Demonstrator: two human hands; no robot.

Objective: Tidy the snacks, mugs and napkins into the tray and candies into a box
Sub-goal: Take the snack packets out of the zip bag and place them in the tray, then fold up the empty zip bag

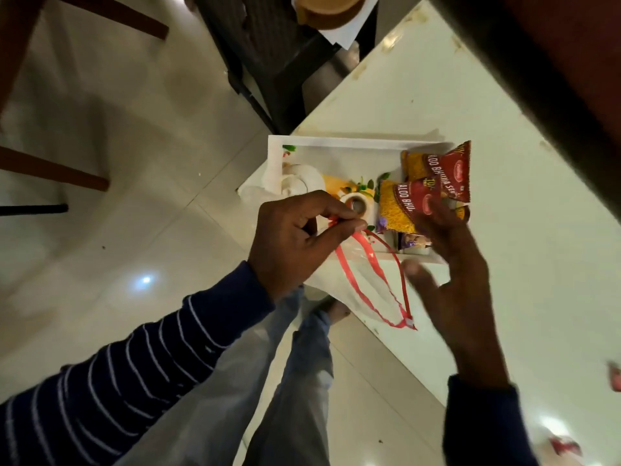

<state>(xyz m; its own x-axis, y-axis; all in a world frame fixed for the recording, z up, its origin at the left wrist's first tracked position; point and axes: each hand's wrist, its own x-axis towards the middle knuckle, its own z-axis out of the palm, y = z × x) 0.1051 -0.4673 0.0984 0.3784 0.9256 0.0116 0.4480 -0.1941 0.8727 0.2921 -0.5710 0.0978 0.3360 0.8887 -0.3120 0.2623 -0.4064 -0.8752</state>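
**Inspector:** Setting first. A pale glossy table [437, 136] stands over a tiled floor, with dark chairs beyond its far corner. A white tray [336, 142] sits at the table's near edge.

**Assistant:** And the grip?

**Inspector:** The left hand [295, 240] is pinched narrow, thumb and forefinger closed on a small red candy [333, 222]. Below that pinch lies a clear box with a red rim [369, 284], its mouth turned up toward the hand and its long axis running from the tray back toward the person. The right hand [457, 287] is spread wide and blurred, holding nothing that I can make out.

**Assistant:** Tray contents?

**Inspector:** Two red-and-yellow snack packets [433, 183] at the right end, a mug [358, 206] at the middle, white napkins [299, 179] at the left end. Smaller wrapped items lie under the packets; I cannot identify them.

**Assistant:** The deciding relation?

**Inspector:** The candy sits just above the box's far end, nearly over the opening. The left hand is the nearer one, and in my judgement a short drop downward would land the candy inside. More red pieces, blurred, show at the lower right [564, 445], so the candy stage looks unfinished.
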